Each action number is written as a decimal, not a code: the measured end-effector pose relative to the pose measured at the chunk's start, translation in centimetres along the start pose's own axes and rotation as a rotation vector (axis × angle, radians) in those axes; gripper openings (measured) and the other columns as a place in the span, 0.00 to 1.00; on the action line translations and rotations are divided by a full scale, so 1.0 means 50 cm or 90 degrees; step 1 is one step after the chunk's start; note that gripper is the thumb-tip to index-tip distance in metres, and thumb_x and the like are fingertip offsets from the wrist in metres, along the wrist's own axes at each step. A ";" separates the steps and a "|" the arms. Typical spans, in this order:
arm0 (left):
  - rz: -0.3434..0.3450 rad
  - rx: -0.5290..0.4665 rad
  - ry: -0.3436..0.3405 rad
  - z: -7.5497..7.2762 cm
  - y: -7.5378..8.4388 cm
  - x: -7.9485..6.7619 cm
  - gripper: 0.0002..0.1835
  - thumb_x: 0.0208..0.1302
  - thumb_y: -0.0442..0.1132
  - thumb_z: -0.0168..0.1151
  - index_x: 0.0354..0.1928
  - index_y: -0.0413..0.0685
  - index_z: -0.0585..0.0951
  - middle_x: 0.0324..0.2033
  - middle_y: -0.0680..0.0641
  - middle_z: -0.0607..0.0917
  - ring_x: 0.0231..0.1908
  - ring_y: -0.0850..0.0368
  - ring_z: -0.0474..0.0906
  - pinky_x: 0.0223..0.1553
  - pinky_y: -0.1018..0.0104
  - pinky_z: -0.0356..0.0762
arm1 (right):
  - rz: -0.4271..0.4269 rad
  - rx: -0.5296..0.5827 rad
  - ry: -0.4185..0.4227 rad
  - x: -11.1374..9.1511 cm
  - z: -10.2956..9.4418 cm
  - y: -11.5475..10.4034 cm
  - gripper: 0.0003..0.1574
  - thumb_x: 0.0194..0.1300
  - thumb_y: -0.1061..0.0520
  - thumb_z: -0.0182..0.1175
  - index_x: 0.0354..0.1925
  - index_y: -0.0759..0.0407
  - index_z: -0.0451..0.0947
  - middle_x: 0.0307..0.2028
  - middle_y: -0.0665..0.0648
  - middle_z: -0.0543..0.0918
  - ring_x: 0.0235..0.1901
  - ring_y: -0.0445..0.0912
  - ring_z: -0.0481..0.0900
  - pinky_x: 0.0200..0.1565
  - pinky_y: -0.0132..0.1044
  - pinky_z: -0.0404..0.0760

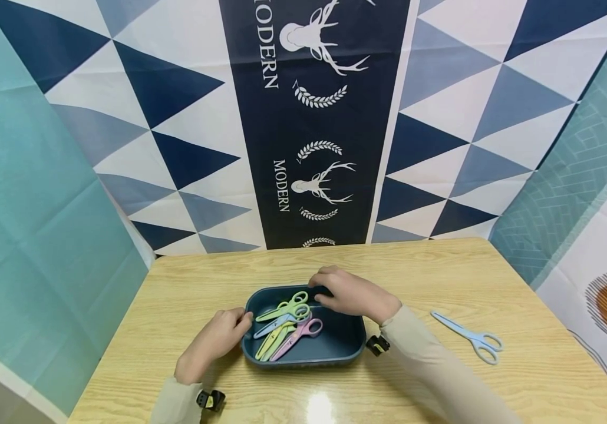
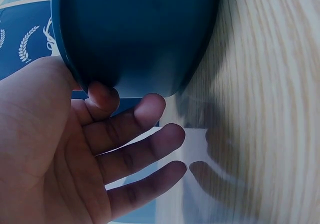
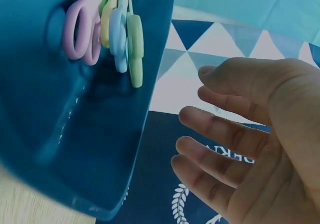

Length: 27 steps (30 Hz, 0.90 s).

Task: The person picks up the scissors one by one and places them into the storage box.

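Note:
A dark blue plastic bin [image 1: 335,347] stands on the table with several pairs of craft scissors at its left side. Among them are green scissors [image 1: 297,310], blue scissors [image 1: 281,323], yellow scissors [image 1: 267,343] and pink scissors [image 1: 296,337]. My left hand [image 1: 220,334] holds the bin's left rim, thumb over the edge; in the left wrist view its other fingers [image 2: 167,139] spread below the wall. Over the back rim hovers my right hand [image 1: 353,292], its fingers loosely bent. The right wrist view shows that hand's fingers [image 3: 215,124] apart from the bin, holding nothing.
Light blue scissors [image 1: 468,335] lie on the wooden table [image 1: 415,271] to the right of the bin. A patterned cloth backdrop [image 1: 314,129] hangs behind the table's far edge. Teal cloth [image 1: 27,206] covers the left side.

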<state>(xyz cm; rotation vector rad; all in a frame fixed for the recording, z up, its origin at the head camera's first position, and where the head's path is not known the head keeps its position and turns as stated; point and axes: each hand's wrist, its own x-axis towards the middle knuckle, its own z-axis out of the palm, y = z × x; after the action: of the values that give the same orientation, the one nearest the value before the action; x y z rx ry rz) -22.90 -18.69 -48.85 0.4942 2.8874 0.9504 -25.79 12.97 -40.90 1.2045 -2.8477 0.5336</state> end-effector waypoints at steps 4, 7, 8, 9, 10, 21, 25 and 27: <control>-0.001 0.000 0.000 -0.001 -0.001 0.000 0.21 0.80 0.43 0.50 0.22 0.51 0.71 0.16 0.55 0.68 0.15 0.63 0.61 0.22 0.70 0.62 | 0.009 -0.008 0.023 -0.017 -0.004 0.003 0.18 0.72 0.57 0.63 0.57 0.63 0.82 0.53 0.60 0.84 0.55 0.53 0.81 0.58 0.49 0.81; -0.001 -0.001 -0.001 -0.002 -0.002 0.000 0.21 0.80 0.43 0.50 0.22 0.51 0.71 0.16 0.55 0.68 0.16 0.64 0.61 0.22 0.71 0.62 | 0.008 -0.023 0.048 -0.031 -0.005 0.009 0.18 0.72 0.57 0.64 0.56 0.62 0.82 0.53 0.59 0.84 0.56 0.54 0.81 0.58 0.50 0.80; -0.001 0.000 -0.001 -0.002 -0.002 0.000 0.21 0.80 0.43 0.51 0.22 0.51 0.71 0.16 0.55 0.68 0.16 0.64 0.62 0.22 0.71 0.62 | 0.010 -0.027 0.055 -0.036 -0.005 0.011 0.18 0.72 0.56 0.64 0.56 0.62 0.82 0.53 0.59 0.84 0.56 0.54 0.81 0.59 0.50 0.80; 0.000 -0.001 -0.001 -0.002 -0.002 0.000 0.21 0.80 0.43 0.51 0.22 0.51 0.71 0.16 0.55 0.68 0.16 0.64 0.62 0.22 0.71 0.62 | 0.013 -0.028 0.062 -0.040 -0.005 0.013 0.18 0.71 0.56 0.64 0.56 0.62 0.82 0.53 0.59 0.84 0.56 0.54 0.80 0.59 0.51 0.80; 0.001 0.000 -0.001 -0.002 -0.002 0.000 0.21 0.80 0.43 0.51 0.22 0.51 0.71 0.16 0.55 0.68 0.16 0.64 0.62 0.22 0.71 0.62 | 0.018 -0.030 0.069 -0.045 -0.006 0.015 0.19 0.71 0.56 0.65 0.57 0.61 0.82 0.54 0.59 0.84 0.57 0.54 0.80 0.59 0.51 0.80; -0.002 -0.004 -0.004 -0.004 -0.002 0.000 0.21 0.80 0.43 0.50 0.23 0.51 0.71 0.16 0.55 0.68 0.16 0.64 0.61 0.22 0.71 0.62 | 0.044 -0.041 0.117 -0.108 -0.009 0.037 0.30 0.70 0.54 0.66 0.67 0.59 0.74 0.64 0.62 0.78 0.66 0.58 0.75 0.64 0.54 0.76; 0.000 -0.008 -0.009 -0.005 0.000 -0.001 0.22 0.81 0.44 0.50 0.22 0.51 0.71 0.15 0.55 0.68 0.15 0.64 0.60 0.22 0.70 0.62 | 0.036 -0.047 0.144 -0.132 -0.006 0.050 0.31 0.69 0.55 0.68 0.67 0.60 0.75 0.64 0.64 0.77 0.66 0.59 0.74 0.63 0.55 0.76; 0.001 -0.011 -0.010 -0.005 0.000 -0.001 0.22 0.81 0.44 0.50 0.22 0.51 0.71 0.15 0.55 0.67 0.15 0.64 0.60 0.22 0.70 0.62 | 0.034 -0.047 0.158 -0.145 -0.005 0.058 0.32 0.68 0.56 0.69 0.66 0.60 0.75 0.65 0.65 0.76 0.66 0.60 0.73 0.63 0.56 0.76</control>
<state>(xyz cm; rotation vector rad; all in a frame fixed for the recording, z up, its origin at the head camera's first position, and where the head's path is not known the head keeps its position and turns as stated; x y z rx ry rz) -22.90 -18.83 -48.62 0.5014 2.8630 0.9654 -22.71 19.96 -42.53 0.9777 -2.6707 0.5316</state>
